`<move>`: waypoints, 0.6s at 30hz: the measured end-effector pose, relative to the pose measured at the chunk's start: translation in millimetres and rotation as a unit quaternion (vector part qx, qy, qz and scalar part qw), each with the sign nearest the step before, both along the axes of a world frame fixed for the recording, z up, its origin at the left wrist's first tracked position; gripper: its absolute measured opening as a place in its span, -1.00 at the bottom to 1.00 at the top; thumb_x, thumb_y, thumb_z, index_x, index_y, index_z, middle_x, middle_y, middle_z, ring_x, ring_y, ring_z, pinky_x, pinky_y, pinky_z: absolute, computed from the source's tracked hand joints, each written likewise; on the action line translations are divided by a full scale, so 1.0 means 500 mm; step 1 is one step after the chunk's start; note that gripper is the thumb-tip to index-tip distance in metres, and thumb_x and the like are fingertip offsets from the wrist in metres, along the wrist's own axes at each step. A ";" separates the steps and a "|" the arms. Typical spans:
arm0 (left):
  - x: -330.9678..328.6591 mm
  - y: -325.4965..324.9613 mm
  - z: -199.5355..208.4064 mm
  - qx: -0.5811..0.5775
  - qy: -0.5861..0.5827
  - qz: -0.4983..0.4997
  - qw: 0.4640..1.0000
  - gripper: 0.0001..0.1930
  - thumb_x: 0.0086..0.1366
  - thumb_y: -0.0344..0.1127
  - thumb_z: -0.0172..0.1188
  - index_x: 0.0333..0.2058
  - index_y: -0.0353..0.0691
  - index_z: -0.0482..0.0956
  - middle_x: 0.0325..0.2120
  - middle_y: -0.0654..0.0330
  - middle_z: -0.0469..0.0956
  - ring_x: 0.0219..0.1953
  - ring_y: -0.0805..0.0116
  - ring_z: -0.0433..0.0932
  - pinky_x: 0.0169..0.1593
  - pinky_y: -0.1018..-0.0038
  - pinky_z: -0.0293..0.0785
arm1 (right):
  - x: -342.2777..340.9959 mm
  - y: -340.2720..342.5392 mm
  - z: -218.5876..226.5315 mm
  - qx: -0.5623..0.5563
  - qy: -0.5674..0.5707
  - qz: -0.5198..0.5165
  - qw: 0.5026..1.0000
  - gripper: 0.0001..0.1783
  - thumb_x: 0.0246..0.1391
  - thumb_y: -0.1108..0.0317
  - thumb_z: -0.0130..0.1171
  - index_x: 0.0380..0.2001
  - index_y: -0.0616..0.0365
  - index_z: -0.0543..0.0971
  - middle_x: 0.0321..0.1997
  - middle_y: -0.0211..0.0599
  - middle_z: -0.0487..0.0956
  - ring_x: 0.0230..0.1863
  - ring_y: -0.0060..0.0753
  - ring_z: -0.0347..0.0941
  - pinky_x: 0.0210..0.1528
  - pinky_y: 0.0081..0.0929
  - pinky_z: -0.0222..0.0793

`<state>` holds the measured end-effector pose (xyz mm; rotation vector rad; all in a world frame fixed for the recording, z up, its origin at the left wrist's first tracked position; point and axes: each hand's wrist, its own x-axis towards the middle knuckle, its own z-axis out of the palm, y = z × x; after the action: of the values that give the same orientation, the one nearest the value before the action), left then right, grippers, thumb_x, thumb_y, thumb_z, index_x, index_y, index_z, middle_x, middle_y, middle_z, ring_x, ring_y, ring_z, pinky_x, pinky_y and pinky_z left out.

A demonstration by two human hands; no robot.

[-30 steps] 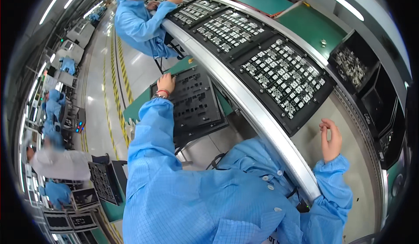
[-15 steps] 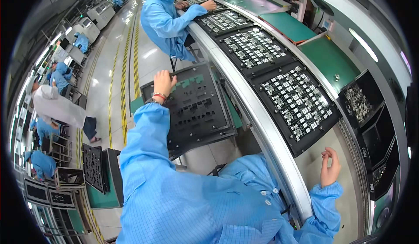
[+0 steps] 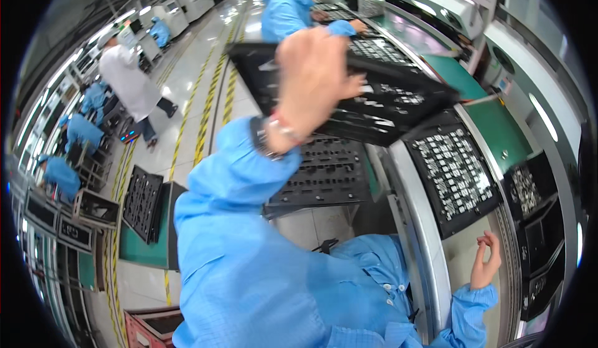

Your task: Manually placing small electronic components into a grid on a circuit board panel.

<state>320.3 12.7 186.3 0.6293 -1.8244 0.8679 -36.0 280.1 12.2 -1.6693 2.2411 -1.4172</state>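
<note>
My left hand (image 3: 314, 77), blurred by motion, grips a black slotted tray (image 3: 398, 114) by its edge. This tray is raised and tilted, and it covers part of the conveyor behind it. Below it, another black slotted tray (image 3: 336, 191) lies flat beside the conveyor. On the conveyor rests a black tray (image 3: 471, 219) filled with rows of small white and metallic parts. My right hand (image 3: 486, 262) hovers near that tray's close edge. Its fingers are loosely bent and apart, with nothing visible in them.
A silver conveyor rail (image 3: 430, 248) runs along my front. Black bins (image 3: 539, 189) with metal parts stand at the right. Farther up the line a person in blue (image 3: 289, 14) works. Slotted trays lean on a green-topped stand (image 3: 140, 245) at the left.
My left hand has lifted the black slotted tray up and right toward the conveyor, uncovering another tray beneath. My right hand has hardly moved. The view has turned slightly left.
</note>
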 end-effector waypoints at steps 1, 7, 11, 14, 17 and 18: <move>-0.031 0.007 0.016 0.030 0.038 -0.034 0.998 -0.52 -0.24 -0.22 0.37 -0.29 -0.20 0.43 -0.35 0.11 0.36 -0.21 0.09 0.31 -0.11 0.23 0.16 | -0.007 0.012 0.008 0.050 -0.020 0.017 0.998 -0.65 0.15 0.47 -0.06 0.02 0.28 0.39 -0.06 -0.11 0.50 -0.02 -0.29 0.42 0.09 -0.34 0.25; -0.218 0.051 0.032 0.020 0.074 -0.217 0.973 -0.47 -0.20 0.03 0.32 -0.44 -0.35 0.44 -0.41 0.03 0.33 -0.24 0.09 0.26 -0.07 0.24 0.17 | 0.123 0.006 0.089 -0.164 -0.173 0.134 0.962 -0.35 0.19 0.11 -0.03 0.23 0.28 0.13 0.23 -0.09 0.25 0.20 -0.22 0.23 0.29 -0.31 0.01; -0.334 0.140 0.037 -0.001 0.109 -0.376 0.920 -0.47 -0.27 0.00 0.33 -0.48 -0.39 0.44 -0.46 0.04 0.35 -0.22 0.08 0.28 -0.07 0.27 0.18 | 0.163 0.053 0.112 -0.308 -0.290 -0.077 0.903 -0.56 0.28 0.18 -0.16 0.05 0.33 0.31 -0.16 -0.16 0.50 -0.12 -0.36 0.43 0.02 -0.44 0.34; -0.367 0.169 0.067 -0.062 0.080 -0.482 0.870 -0.47 -0.26 -0.02 0.33 -0.42 -0.38 0.47 -0.43 0.02 0.38 -0.20 0.05 0.31 -0.04 0.24 0.19 | 0.157 0.077 0.145 -0.393 -0.269 -0.107 0.873 -0.63 0.26 0.21 -0.12 -0.09 0.33 0.41 -0.30 -0.17 0.53 -0.26 -0.37 0.45 -0.11 -0.43 0.39; -0.410 0.151 0.079 -0.121 0.137 -0.643 0.744 -0.33 -0.24 -0.03 0.32 -0.17 -0.38 0.42 -0.24 -0.04 0.37 -0.11 0.02 0.32 -0.01 0.20 0.19 | 0.127 0.172 0.143 -0.395 -0.277 -0.168 0.860 -0.66 0.24 0.18 -0.06 -0.16 0.28 0.44 -0.32 -0.23 0.52 -0.32 -0.41 0.43 -0.25 -0.44 0.39; -0.402 0.132 0.073 -0.038 0.105 -0.631 0.768 -0.33 -0.12 -0.07 0.28 -0.08 -0.39 0.34 -0.15 -0.06 0.33 -0.03 0.02 0.28 0.06 0.20 0.17 | 0.125 0.198 0.138 -0.404 -0.286 -0.189 0.848 -0.66 0.24 0.18 -0.06 -0.16 0.27 0.44 -0.31 -0.23 0.52 -0.33 -0.42 0.43 -0.27 -0.44 0.38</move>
<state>119.2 78.9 222.7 -0.5730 -1.5083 -0.0756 26.7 379.0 81.3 -0.6315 1.7483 -2.7592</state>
